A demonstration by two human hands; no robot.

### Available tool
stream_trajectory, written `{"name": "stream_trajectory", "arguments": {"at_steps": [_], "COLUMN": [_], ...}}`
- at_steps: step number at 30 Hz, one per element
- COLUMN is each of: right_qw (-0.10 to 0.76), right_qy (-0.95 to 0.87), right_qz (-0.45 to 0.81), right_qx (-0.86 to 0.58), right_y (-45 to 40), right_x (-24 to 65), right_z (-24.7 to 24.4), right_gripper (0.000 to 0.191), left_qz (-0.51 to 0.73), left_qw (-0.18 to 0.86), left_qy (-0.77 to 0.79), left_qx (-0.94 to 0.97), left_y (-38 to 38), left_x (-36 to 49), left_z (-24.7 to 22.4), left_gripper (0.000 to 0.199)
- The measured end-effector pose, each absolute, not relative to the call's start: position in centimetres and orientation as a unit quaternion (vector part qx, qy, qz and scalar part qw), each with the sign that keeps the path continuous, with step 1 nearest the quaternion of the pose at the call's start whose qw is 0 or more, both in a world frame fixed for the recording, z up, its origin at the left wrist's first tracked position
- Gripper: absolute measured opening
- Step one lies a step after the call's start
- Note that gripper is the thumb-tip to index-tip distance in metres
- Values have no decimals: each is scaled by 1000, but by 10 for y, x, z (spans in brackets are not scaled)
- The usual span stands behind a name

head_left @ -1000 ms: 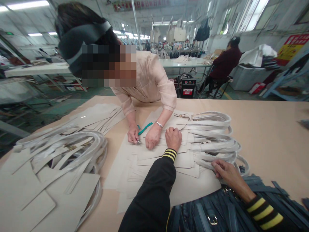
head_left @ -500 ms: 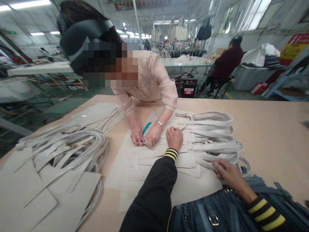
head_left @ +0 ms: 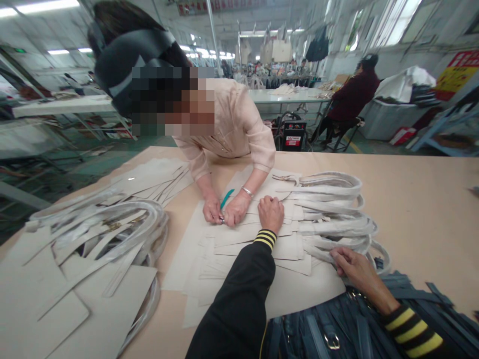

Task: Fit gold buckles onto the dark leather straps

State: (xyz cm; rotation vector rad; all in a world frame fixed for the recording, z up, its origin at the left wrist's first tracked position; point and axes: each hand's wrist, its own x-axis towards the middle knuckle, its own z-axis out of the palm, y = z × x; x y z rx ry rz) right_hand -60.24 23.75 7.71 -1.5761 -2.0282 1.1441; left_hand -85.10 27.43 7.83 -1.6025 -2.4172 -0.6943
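My left hand (head_left: 271,213) rests with curled fingers on the pale panels (head_left: 258,247) in the middle of the table; whatever is under its fingers is hidden. At the right, my right hand (head_left: 348,262) has thumb and fingers pressed together at the edge of the looped pale straps (head_left: 337,227). What it pinches, if anything, is too small to tell. Just left of my left hand, a person's two hands (head_left: 224,212) hold a small metal piece over the panels, beside a teal strip (head_left: 227,198).
Dark blue straps with buckles (head_left: 329,329) lie under my right forearm. A heap of pale panels and straps (head_left: 112,239) covers the left of the table (head_left: 419,199). The person (head_left: 228,114) leans over the far edge. Another person (head_left: 352,94) sits farther back.
The other person's hands have shifted slightly at the small metal piece. My two hands have stayed where they were.
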Motion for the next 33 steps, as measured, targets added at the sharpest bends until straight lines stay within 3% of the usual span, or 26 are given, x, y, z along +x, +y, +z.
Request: {"name": "stream_trajectory", "arguments": {"at_steps": [33], "right_qw": [181], "right_qy": [-693], "right_qz": [432], "right_qx": [-548], "right_y": [238], "right_x": [-603], "right_z": [76], "right_gripper": [33], "left_qz": [-228], "left_qw": [64], "left_qy": [-810], "left_qx": [-536], "left_y": [273], "left_x": [-850], "left_z": [84], "left_gripper": [22]}}
